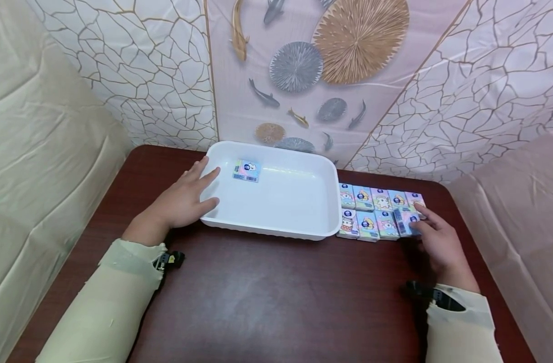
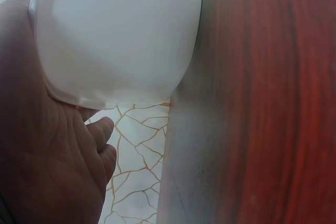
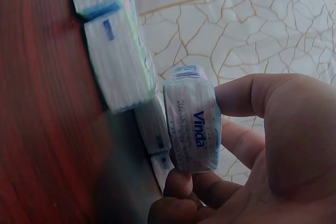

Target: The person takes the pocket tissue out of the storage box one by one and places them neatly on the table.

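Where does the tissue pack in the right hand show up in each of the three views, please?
Head: the tissue pack sits right of centre, at the near row's right end, pinched by the right hand.
Left wrist: not in it.
Right wrist: the pack is central, between thumb and fingers.
Shared landmark: the brown table.

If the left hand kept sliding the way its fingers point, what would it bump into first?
The left hand already rests on the white tray rim, fingers pointing inward. Going on, it would probably meet the lone tissue pack in the tray first, though depth is hard to judge.
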Tool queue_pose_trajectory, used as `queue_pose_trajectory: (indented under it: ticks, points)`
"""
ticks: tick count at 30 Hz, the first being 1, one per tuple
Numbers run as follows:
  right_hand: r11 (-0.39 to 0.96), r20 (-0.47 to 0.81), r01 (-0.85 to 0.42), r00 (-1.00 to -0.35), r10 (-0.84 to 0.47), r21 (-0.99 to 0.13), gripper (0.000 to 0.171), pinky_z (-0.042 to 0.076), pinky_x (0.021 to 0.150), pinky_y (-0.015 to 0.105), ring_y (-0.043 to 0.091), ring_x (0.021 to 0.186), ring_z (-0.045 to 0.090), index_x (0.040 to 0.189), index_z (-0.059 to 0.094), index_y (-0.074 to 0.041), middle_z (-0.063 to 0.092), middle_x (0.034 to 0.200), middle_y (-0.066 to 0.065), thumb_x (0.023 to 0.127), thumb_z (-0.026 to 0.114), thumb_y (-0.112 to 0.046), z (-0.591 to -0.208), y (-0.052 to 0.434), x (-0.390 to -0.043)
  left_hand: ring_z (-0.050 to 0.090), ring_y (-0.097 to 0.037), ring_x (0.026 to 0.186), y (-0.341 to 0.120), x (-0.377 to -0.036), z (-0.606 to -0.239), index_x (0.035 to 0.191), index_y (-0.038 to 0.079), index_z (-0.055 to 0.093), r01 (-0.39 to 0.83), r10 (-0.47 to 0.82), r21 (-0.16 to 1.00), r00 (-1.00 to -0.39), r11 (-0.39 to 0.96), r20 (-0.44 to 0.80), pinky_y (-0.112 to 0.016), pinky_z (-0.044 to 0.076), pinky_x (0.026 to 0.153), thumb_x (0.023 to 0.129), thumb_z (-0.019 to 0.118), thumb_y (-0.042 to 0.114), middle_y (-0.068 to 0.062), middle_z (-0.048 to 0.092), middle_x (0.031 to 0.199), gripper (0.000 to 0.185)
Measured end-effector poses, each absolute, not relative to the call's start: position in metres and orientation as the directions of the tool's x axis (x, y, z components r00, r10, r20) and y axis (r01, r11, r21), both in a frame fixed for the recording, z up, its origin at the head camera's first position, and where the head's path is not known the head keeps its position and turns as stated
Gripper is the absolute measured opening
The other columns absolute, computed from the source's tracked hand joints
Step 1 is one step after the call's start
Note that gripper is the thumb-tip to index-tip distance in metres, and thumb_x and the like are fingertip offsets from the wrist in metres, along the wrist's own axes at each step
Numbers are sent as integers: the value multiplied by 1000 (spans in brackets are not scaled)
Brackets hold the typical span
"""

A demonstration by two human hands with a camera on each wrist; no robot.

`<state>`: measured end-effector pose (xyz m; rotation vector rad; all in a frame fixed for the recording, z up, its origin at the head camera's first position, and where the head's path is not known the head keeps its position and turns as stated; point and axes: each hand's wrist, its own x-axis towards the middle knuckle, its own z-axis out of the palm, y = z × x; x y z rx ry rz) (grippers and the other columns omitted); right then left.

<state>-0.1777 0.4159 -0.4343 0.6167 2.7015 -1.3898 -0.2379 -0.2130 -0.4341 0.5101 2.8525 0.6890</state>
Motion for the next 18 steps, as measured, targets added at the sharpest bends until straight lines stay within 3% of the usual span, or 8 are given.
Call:
queue_pose_trajectory:
  ticks: [10,18]
  points:
    - [518,-208,398,-899,386,-757,63,57,72,30,22,104,54,177,37,-30,50,154,13,116,53,-39,-440,420,-176,-3,-38,179,-213,-236,-434,182,28,19,284,365,473,-927,834,-87,-67,11,142,113,52,52,1,-12,191,81]
    - [557,-195,392,-904,380,-733,68,57,70,32,23,104,57,178,36,-24,53,156,20,115,57,-37,-445,421,-176,-4,-38,179,-213,-238,-433,182,31,20,283,366,472,-926,835,-93,-68,11,142,112,53,51,1,-14,191,79]
